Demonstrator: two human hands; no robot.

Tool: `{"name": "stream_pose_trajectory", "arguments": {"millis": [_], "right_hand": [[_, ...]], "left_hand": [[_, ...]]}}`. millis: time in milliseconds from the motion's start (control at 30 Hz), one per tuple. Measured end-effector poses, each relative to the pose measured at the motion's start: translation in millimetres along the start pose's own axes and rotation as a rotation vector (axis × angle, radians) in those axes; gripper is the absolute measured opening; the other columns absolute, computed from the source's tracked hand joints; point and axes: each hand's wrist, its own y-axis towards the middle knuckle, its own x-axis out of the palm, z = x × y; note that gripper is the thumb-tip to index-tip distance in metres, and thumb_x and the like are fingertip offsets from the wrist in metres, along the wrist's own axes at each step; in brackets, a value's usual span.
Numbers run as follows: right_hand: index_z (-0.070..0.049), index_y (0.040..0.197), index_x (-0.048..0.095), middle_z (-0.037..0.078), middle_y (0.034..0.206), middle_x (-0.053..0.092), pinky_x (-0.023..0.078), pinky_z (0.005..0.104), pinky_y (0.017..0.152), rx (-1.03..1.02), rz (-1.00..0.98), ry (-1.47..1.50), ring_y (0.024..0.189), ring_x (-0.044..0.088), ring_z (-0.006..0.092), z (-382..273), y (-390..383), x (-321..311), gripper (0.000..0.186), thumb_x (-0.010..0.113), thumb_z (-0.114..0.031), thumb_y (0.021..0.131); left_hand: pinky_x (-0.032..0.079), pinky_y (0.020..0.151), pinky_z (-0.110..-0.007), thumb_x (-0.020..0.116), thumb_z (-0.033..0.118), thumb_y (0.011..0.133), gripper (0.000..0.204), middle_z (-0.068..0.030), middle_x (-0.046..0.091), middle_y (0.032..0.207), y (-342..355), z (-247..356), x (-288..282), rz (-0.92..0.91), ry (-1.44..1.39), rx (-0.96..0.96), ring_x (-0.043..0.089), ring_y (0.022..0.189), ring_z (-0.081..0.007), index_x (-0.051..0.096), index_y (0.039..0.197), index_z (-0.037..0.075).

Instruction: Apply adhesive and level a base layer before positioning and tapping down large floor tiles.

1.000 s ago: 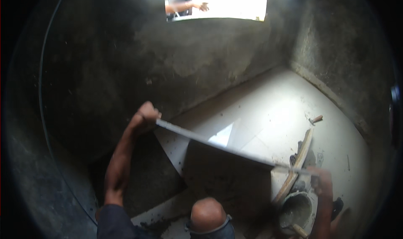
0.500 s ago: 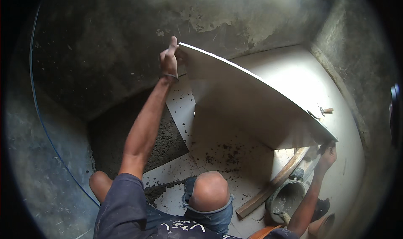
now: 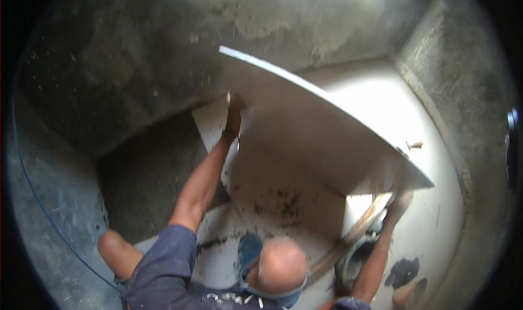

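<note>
A large floor tile point(image 3: 316, 125) stands tilted up on edge in front of me, its shaded face toward me and its pale upper rim catching light. My left hand point(image 3: 234, 114) grips its left edge, below the top corner, with the thumb outside and the fingers partly hidden in shadow. Near the right corner, my right hand point(image 3: 400, 202) is closed on the lower edge and is blurred. Left of the tile lies a rectangular patch of grey mortar point(image 3: 152, 174), bordered by light tiles.
A bucket point(image 3: 354, 261) stands beside my right forearm, next to a long wooden strip point(image 3: 354, 236). Beyond the tile rests a tool with a wooden handle point(image 3: 415, 145). Dark crumbs litter the laid tiles. Bare walls rise around; a blue cable point(image 3: 32, 187) runs along the left.
My left hand has slid down the tile's left edge. My right hand has shifted left along the lower edge. The tile stays raised at nearly the same tilt.
</note>
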Motion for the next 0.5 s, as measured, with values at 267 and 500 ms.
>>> {"name": "stream_pose_trajectory", "arguments": {"millis": [267, 500], "right_hand": [[0.008, 0.128, 0.051, 0.015, 0.127, 0.057, 0.041, 0.0315, 0.098, 0.426, 0.045, 0.731, 0.115, 0.054, 0.0206, 52.8, -107.9, 118.9, 0.039, 0.046, -0.017, 0.100], [0.008, 0.122, 0.056, 0.010, 0.116, 0.062, 0.045, 0.0314, 0.094, 0.568, 0.032, 0.832, 0.105, 0.058, 0.0185, 37.2, -93.0, 98.2, 0.036, 0.053, -0.019, 0.098]], "left_hand": [[0.025, 0.112, -0.033, 0.023, 0.050, 0.102, 0.063, -0.0101, 0.040, 0.142, -12.6, -60.3, -10.1, 0.097, -0.293, -0.325, 0.037, 0.130, -0.0196, 0.032, 0.144, 0.003], [0.022, 0.114, -0.031, 0.021, 0.049, 0.103, 0.066, -0.0142, 0.038, 0.143, -18.9, -46.2, -45.5, 0.011, -0.228, -0.207, 0.036, 0.133, -0.0208, 0.025, 0.146, -0.001]]}}
